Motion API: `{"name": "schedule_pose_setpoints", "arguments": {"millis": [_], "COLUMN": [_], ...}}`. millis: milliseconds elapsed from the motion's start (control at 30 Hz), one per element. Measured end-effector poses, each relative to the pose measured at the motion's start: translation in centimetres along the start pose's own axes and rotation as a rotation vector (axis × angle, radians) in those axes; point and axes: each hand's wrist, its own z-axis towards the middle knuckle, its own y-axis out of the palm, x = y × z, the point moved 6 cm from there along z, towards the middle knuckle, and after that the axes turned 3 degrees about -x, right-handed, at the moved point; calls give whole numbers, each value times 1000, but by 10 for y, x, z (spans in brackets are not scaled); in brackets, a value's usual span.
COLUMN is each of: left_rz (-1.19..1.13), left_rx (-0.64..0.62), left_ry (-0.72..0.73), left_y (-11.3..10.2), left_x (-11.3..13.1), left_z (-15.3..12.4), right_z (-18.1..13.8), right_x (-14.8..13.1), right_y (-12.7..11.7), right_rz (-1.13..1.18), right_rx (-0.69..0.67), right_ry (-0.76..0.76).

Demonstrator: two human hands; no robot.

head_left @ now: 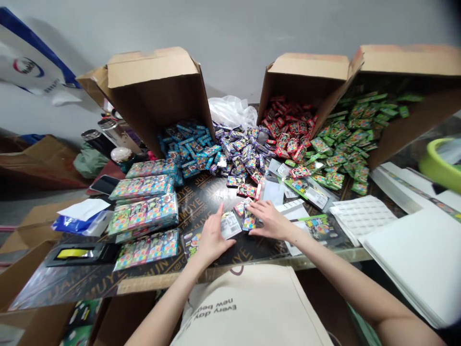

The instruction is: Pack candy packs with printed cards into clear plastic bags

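Note:
My left hand (212, 239) lies low over the table, thumb and forefinger spread wide. Beside it is a clear plastic bag with a white label (230, 225); whether the fingers touch it I cannot tell. My right hand (269, 221) has thumb and fingers around a purple printed packet (248, 221). A red printed packet (241, 206) lies against that one, near the fingertips. Just beyond are another red packet (247, 190) and a dark purple packet (235, 181). Under my right forearm lies a flat printed sleeve (319, 227).
Open cartons stand at the back, with heaps of blue packets (196, 146), purple packets (239, 149), red packets (291, 127) and green packets (345, 139). Stacked wrapped sets (144, 211) are at left, near a tape dispenser (81, 253). White sheets (414, 259) lie right.

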Motion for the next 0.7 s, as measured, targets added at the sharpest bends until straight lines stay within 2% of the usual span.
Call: {"name": "schedule_pose_setpoints", "arguments": {"millis": [133,233,400,600,700], "left_rz": [-38,-72,-134,-194,-185], "left_rx": [-89,-112,-96,-158,-151], "left_ry": [132,135,52,82,96], "left_y": [10,12,9,13,11], "left_x": [14,15,9,15,15], "left_z": [3,3,2,0,1], "right_z": [-8,-11,-12,-11,-13], "right_x": [-15,-14,-7,-7,-4], "right_y": [6,2,-4,-4,-6], "right_rz": [41,138,189,231,276], "right_rx": [-130,-104,-25,-124,-34], "right_ry": [-23,-44,-12,-52,-63]}}
